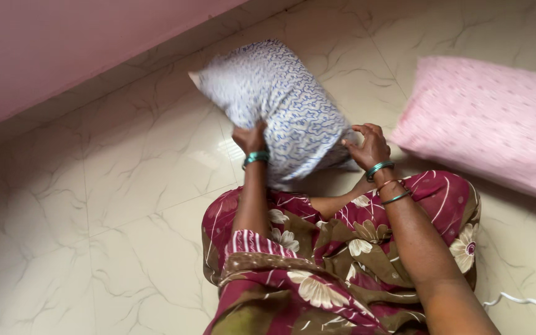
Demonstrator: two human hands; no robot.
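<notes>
Head view: blue-white patterned pillow (274, 105) held up over lap, above floor. Left hand (250, 138) clamps its near edge; right hand (370, 146) pinches loose cover corner, fingers curled. Risk: thin pinch slips, pillow drops onto marble floor (125, 186). Pink pillow (485, 124) close right, pink wall (63, 43) far left, white cord (528, 301) beside knee. Open floor left.

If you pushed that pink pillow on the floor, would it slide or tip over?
The pink pillow lies flat on glossy tiles, so it would probably slide rather than tip. It looks plump and soft, so it would likely dent under a push and feel light for its size.
</notes>
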